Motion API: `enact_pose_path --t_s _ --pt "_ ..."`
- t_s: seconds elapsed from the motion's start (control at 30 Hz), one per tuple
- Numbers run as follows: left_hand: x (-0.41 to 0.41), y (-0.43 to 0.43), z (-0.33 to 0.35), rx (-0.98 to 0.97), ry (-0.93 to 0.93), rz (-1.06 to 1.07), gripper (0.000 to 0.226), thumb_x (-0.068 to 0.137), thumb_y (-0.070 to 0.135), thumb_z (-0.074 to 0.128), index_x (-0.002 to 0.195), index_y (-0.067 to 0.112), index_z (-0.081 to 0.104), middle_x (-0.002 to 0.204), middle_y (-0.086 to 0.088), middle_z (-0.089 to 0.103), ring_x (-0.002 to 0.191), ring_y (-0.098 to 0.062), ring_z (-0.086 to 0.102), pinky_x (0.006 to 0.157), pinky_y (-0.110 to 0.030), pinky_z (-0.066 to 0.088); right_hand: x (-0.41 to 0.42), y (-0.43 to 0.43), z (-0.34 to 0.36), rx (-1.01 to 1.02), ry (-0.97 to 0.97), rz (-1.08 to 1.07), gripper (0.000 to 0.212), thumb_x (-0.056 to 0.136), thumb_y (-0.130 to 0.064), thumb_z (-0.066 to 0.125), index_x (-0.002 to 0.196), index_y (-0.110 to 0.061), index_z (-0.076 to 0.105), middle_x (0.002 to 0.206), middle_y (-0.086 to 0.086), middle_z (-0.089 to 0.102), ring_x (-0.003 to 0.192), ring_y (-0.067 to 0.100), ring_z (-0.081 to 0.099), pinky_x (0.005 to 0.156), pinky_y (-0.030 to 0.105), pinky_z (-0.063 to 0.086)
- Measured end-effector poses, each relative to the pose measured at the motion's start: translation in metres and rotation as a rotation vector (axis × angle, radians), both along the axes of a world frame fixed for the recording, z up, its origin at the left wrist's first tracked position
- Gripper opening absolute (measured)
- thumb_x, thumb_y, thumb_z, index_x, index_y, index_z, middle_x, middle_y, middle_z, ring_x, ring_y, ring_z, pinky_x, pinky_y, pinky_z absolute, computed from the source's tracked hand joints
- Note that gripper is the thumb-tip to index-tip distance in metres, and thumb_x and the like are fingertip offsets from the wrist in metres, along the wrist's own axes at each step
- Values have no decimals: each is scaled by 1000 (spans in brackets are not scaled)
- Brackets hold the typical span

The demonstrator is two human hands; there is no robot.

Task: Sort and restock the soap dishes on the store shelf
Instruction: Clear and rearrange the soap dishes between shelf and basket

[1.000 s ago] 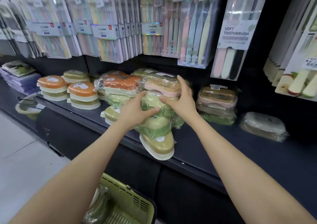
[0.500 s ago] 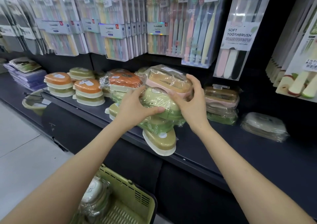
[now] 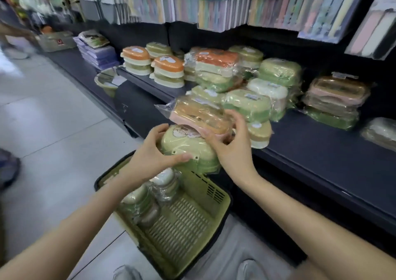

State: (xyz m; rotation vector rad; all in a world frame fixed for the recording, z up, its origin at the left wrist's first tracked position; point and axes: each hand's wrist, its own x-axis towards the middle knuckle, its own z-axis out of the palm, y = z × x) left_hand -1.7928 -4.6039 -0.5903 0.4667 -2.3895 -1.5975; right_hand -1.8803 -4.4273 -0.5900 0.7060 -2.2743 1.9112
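Green soap dish (image 3: 186, 148), gripped by left hand (image 3: 150, 151), and wrapped pink dish (image 3: 199, 116), gripped by right hand (image 3: 231, 148), were pulled off the shelf (image 3: 321, 151) and held above the basket (image 3: 230, 202); re-sorting judged underway.

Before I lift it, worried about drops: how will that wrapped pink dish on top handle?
Likely slippery: the pink dish is in loose, glossy film. Probably light and stiff, since the right hand holds it by one end. It may slide off the green dish beneath.
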Motion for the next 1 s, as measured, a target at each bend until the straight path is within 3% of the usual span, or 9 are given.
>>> enact_pose_path --t_s 0.03,0.1,0.2,0.3,0.47,0.6,0.77,0.83,1.0 --pt "11 -5 -9 -29 -26 20 115 36 68 83 137 33 39 124 14 56 107 -5 59 94 -33 51 6 -7 -11 9 -40 13 60 73 -54 75 123 -45 43 128 -4 51 111 10 55 97 35 48" --pt "29 -16 -27 -59 -71 43 115 37 74 81 137 33 42 123 15 58 109 -5 59 97 -35 50 18 -18 -36 25 -115 41 61 71 -55 76 122 -45 44 126 -4 52 110 12 57 96 42 49" --pt "52 -29 -54 -98 -133 87 110 40 72 81 137 34 44 126 14 58 113 -8 57 100 -35 46 30 -30 -68 60 -206 37 59 75 -45 79 123 -41 45 120 -4 53 94 8 60 94 40 51" --pt "72 -47 -85 -97 -164 177 103 52 51 88 141 29 42 128 11 55 116 -10 53 100 -27 42 30 -34 -96 159 -265 -16 56 76 -45 77 122 -41 45 114 -7 54 84 2 59 91 36 51" --pt "95 -84 -136 48 -171 342 100 55 35 89 143 21 42 122 5 60 105 -9 60 90 -24 50 23 -24 -152 468 -342 -40 60 76 -51 75 126 -32 46 108 -9 61 88 10 61 88 40 50" --pt "90 -106 -165 -72 -170 376 109 52 47 91 144 19 40 134 1 55 117 -15 56 99 -40 49 26 -28 -205 631 -404 -4 59 79 -42 76 126 -20 48 118 2 61 84 11 60 78 32 49" --pt "71 -114 -188 -194 -122 293 106 56 40 90 145 16 37 144 5 43 128 -10 43 107 -33 39 27 -61 -259 785 -466 58 62 82 -39 72 131 -16 43 126 12 55 82 10 52 51 9 28" --pt "68 -120 -197 -261 -131 256 106 56 42 88 145 15 37 143 5 42 128 -9 40 108 -31 36 24 -73 -276 838 -477 67 63 82 -38 72 133 -15 43 129 14 50 88 15 50 52 11 28" --pt "63 -137 -224 -372 -181 227 115 52 64 74 146 10 36 148 -5 42 136 -20 36 117 -47 22 14 -88 -318 887 -496 13 64 83 -33 72 134 -15 39 135 19 43 105 31 59 63 24 43"
